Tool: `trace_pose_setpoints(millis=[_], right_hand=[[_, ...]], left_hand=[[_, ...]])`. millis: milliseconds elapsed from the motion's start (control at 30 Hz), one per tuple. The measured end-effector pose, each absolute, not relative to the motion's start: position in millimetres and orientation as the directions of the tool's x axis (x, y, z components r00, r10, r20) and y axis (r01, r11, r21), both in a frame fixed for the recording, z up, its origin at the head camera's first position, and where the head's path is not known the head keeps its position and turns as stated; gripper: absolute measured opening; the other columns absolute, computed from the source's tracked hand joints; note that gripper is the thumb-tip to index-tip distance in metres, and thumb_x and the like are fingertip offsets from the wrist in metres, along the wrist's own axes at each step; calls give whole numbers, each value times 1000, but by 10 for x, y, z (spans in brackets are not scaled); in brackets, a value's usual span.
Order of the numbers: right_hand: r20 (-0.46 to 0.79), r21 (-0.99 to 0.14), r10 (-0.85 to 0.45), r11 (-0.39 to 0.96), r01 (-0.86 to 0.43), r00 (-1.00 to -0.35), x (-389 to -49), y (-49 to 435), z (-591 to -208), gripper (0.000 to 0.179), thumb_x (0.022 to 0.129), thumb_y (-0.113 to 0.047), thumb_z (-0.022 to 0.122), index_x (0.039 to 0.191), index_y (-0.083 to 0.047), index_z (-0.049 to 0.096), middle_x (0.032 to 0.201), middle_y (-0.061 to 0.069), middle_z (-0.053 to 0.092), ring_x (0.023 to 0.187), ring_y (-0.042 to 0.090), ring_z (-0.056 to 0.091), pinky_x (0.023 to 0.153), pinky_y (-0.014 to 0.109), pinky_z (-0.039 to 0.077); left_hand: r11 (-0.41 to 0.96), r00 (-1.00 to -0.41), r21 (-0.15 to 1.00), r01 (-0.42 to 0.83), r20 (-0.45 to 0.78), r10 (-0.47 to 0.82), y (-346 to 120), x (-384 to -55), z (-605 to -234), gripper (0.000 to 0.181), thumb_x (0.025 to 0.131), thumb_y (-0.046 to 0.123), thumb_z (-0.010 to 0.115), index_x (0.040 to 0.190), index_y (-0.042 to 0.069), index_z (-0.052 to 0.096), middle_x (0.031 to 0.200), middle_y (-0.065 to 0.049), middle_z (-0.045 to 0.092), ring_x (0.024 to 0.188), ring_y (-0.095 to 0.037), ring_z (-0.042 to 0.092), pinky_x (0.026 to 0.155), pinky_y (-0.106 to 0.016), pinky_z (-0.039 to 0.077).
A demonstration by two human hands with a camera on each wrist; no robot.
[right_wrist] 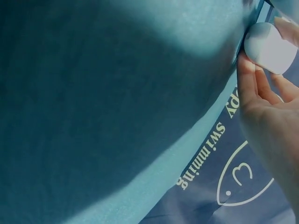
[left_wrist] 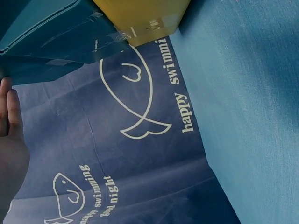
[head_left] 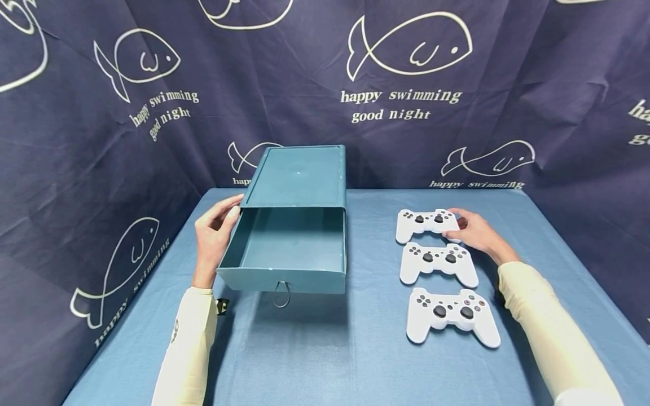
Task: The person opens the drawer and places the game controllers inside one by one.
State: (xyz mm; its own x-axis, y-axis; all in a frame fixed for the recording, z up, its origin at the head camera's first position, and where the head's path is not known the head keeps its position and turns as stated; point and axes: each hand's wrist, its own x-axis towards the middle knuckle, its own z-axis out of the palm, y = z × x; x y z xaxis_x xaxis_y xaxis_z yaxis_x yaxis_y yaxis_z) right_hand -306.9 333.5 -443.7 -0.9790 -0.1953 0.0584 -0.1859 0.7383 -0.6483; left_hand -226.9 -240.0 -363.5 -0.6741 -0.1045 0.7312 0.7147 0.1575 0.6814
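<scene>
A teal drawer box (head_left: 299,175) has its drawer (head_left: 291,239) pulled out toward me; the drawer's inside shows bare. My left hand (head_left: 215,231) rests against the box's left side, thumb by the front edge; in the left wrist view its fingers (left_wrist: 14,112) lie fairly straight at the box wall. Three white game controllers lie in a column on the right. With my right hand (head_left: 474,231) I grip the right end of the farthest controller (head_left: 426,223), thumb on the near side. The right wrist view shows that controller's rounded end (right_wrist: 271,49) between thumb and fingers.
The middle controller (head_left: 439,264) and the nearest controller (head_left: 452,317) lie in front of the gripped one. A wire ring pull (head_left: 282,296) hangs from the drawer front. A yellow block-like thing (left_wrist: 145,18) adjoins the box. Dark blue fish-print cloth (head_left: 401,152) hangs behind the blue table (head_left: 304,361).
</scene>
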Motion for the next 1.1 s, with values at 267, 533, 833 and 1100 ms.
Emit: trace_pose_setpoints(millis=[267,533,833,1100], right_hand=[[64,-636,-169,752,-170,-984,-3021,3321,-4433,68,91,-22,77,146,6,48,108,28,70,100,40,65,88,48,45],[68,-618,-134,772,-147,-989,-2990,3317,-4405,71,89,-22,79,145,8,47,104,29,68,95,40,64,83,47,47],[87,-614,-105,777,-136,-991,-2937,3328,-4363,69,88,-21,80,142,9,50,106,33,68,96,42,65,81,47,47],[103,-616,-99,775,-142,-990,-2896,3337,-4354,68,87,-19,80,142,8,50,106,32,68,95,42,66,79,42,48]], left_hand=[[122,-677,684,719,729,-103,-2394,-2275,-3637,26,96,-12,61,122,-17,67,112,2,75,95,-7,70,82,-19,50],[112,-680,688,717,726,-107,-2403,-2272,-3641,26,97,-11,61,122,-16,67,113,1,75,93,-7,70,82,-19,50],[141,-674,682,718,731,-105,-2398,-2276,-3627,27,96,-13,61,122,-16,67,114,1,75,96,-7,71,83,-19,50],[136,-674,681,719,732,-101,-2398,-2273,-3626,26,97,-10,61,122,-14,68,114,-2,75,98,-11,71,83,-21,51]])
